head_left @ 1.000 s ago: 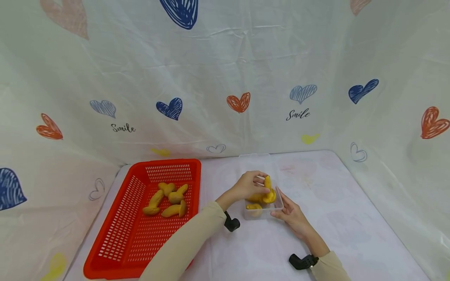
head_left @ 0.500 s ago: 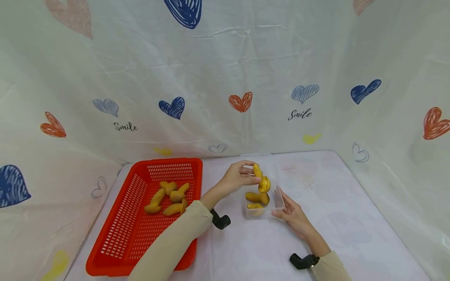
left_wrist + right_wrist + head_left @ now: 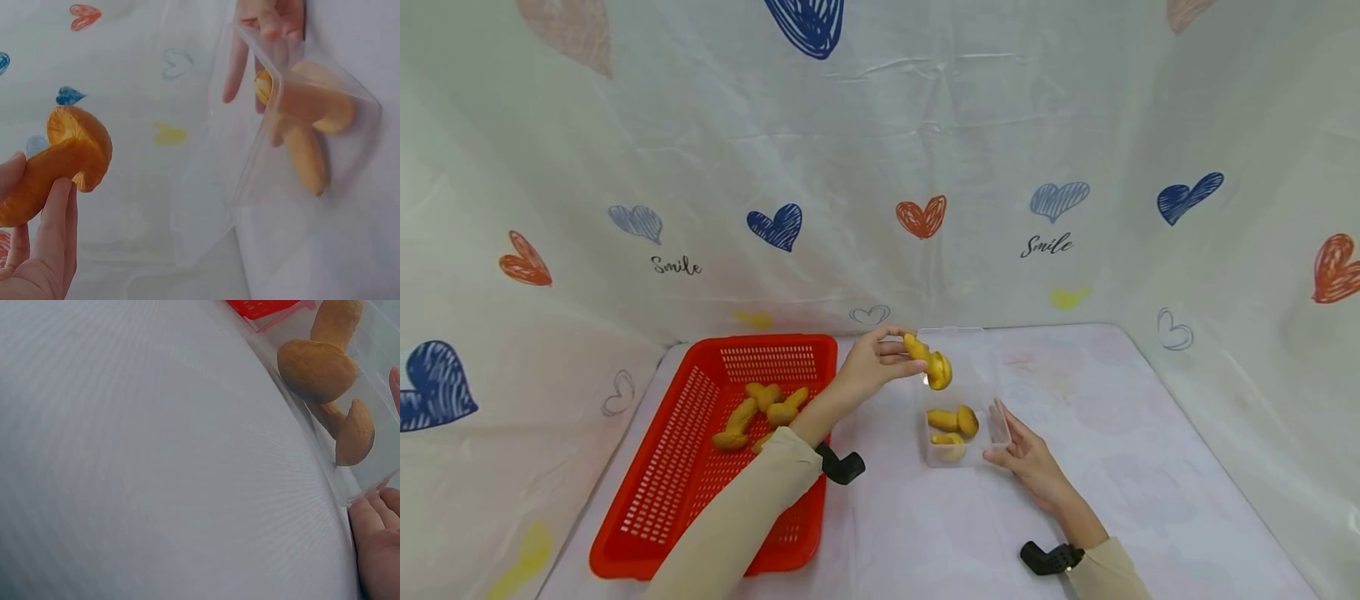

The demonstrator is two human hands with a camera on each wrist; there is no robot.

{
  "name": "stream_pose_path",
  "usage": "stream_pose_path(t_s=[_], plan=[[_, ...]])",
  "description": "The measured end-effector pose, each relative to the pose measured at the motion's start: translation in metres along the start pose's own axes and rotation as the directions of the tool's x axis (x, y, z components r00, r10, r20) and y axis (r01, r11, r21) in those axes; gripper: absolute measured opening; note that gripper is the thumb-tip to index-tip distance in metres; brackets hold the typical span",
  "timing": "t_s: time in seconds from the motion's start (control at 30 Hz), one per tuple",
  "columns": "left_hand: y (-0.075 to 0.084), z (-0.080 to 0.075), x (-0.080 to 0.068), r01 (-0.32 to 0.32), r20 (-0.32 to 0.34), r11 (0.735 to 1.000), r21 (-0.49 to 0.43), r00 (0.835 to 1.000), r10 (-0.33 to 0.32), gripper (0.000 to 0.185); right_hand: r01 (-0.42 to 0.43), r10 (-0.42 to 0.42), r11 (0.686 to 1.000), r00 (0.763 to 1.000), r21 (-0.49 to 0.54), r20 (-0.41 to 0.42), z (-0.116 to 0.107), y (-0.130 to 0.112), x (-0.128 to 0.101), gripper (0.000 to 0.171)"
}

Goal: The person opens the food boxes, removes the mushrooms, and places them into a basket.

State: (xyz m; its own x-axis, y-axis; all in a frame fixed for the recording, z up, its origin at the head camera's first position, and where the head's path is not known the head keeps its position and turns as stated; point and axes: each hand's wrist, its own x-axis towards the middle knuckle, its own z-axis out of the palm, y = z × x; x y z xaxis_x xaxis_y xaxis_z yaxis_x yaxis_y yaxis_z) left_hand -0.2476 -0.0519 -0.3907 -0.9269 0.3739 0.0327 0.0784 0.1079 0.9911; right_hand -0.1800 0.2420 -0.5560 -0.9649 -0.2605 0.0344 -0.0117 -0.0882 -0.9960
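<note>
Centre frame: left hand (image 3: 867, 367) fingers pinch a mushroom (image 3: 929, 363) above the clear box (image 3: 996, 427); right hand (image 3: 1028, 457) fingers, straight, touch its side.

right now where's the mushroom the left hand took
In the head view it is mid-table: the mushroom is pinched in the left hand, above the clear box, right of the red basket.

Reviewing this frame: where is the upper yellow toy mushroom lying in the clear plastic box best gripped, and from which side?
Probably pinch the upper yellow toy mushroom by its narrow stem, coming from above through the clear plastic box's open top. It lies on its side, its rounded cap towards the right hand steadying the box wall.
</note>
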Motion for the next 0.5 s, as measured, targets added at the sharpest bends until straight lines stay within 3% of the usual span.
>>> stream_pose_path(t_s=[0.13, 0.5], plan=[[0.001, -0.012, -0.004, -0.022, -0.056, 1.0, -0.017, 0.998, 0.021, 0.05, -0.002, 0.002, 1.0, 1.0, 0.007, 0.002, -0.001, 0.0, 0.0, 0.091], [-0.003, -0.052, -0.022, 0.002, -0.213, 0.999, -0.043, 0.977, -0.012, 0.052, -0.005, 0.005, 1.0, 1.0, 0.009, 0.005, -0.001, 0.0, 0.0, 0.09]])
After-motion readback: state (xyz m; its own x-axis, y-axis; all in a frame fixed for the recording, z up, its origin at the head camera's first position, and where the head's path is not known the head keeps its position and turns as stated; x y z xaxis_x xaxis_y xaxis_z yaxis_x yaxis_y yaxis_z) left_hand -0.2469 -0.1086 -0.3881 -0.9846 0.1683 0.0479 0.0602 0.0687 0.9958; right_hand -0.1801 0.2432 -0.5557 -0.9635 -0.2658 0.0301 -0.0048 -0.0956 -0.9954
